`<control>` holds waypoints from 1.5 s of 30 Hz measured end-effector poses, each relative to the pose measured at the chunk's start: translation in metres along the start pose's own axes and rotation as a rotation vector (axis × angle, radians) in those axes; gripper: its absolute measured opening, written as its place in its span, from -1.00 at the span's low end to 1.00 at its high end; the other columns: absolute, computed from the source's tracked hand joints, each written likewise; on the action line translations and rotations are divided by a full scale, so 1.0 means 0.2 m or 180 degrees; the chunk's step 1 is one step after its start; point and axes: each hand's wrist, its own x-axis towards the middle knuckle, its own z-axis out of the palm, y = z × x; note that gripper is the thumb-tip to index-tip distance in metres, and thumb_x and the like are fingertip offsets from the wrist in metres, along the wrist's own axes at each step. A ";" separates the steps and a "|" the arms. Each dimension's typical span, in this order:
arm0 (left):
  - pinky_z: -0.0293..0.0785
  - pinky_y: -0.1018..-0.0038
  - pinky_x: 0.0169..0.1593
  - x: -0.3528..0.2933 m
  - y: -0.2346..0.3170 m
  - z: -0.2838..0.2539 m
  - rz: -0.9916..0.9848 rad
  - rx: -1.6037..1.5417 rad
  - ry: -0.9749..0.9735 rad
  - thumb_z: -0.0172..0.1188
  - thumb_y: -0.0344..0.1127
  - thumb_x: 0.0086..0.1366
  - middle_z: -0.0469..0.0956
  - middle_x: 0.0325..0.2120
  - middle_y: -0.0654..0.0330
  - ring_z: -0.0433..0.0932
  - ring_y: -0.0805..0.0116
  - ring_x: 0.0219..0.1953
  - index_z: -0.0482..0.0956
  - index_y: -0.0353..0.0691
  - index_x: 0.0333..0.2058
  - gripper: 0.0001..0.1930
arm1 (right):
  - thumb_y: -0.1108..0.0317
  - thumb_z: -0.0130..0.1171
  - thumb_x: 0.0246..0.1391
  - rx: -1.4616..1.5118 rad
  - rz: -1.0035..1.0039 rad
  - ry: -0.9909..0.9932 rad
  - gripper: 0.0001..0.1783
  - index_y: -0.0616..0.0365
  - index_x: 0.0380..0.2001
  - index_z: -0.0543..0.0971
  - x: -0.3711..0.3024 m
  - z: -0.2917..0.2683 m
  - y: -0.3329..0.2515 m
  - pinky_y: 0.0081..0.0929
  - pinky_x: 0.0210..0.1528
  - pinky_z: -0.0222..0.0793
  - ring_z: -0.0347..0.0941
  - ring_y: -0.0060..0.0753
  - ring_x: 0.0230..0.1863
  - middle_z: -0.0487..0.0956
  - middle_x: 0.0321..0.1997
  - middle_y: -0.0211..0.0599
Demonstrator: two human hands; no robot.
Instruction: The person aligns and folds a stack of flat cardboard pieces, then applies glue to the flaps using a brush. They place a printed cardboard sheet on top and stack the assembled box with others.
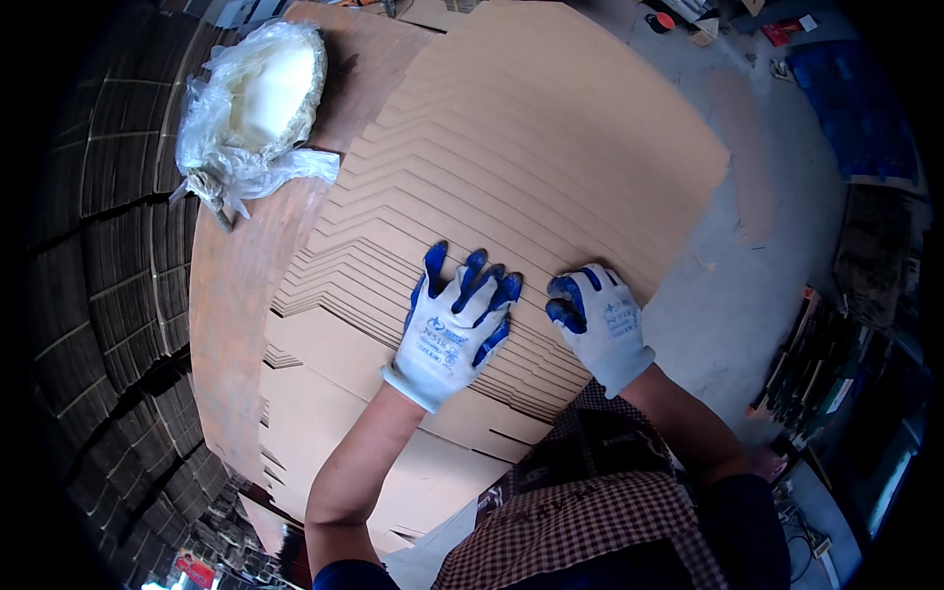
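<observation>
A fanned stack of flat brown cardboard sheets [551, 128] spreads over the table, each sheet's edge stepped back from the one below. My left hand [454, 320], in a white glove with blue-coated fingers, lies on the stepped edges with its fingers spread. To its right, my right hand [595, 315] wears a matching glove and rests on the sheets with the fingers curled under. Whether those curled fingers grip a sheet edge is hidden. More flat cardboard [344, 393] lies lower, at the near left.
On the wooden tabletop [236, 285] at the far left sits a white bowl-like piece [270, 93] wrapped in clear plastic. Tied cardboard bundles [118, 167] rise along the left. A blue object [851, 108] and assorted items line the right. My checked apron [580, 521] is close to the near edge.
</observation>
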 end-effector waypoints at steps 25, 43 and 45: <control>-0.08 -0.07 0.44 -0.11 -0.26 -0.15 -0.0647 0.0194 0.0069 0.23 -0.26 0.17 0.29 0.30 -0.02 0.16 -0.15 0.37 0.62 -0.13 0.06 -0.57 | 0.17 0.31 0.04 -0.0014 0.0211 -0.0019 -0.59 0.10 -0.06 0.58 -0.36 -0.06 0.13 -0.17 -0.04 0.48 0.55 -0.07 -0.14 0.59 -0.08 -0.16; -0.10 -0.03 0.44 -0.10 -0.27 -0.13 -0.0594 0.0406 -0.0067 0.21 -0.25 0.21 0.29 0.32 0.02 0.15 -0.09 0.39 0.63 -0.09 0.04 -0.60 | 0.11 0.23 0.18 0.0444 0.0266 -0.0254 -0.40 0.23 0.18 0.42 -0.65 0.02 0.14 -0.04 0.11 0.41 0.44 0.11 0.09 0.41 0.18 0.10; -0.10 -0.03 0.44 -0.10 -0.27 -0.13 -0.0574 0.0386 -0.0050 0.21 -0.26 0.21 0.28 0.33 0.01 0.15 -0.09 0.39 0.63 -0.09 0.04 -0.61 | 0.11 0.21 0.20 0.0250 0.0129 -0.0007 -0.39 0.22 0.21 0.40 -0.63 0.06 0.17 -0.05 0.08 0.42 0.46 0.08 0.06 0.42 0.18 0.08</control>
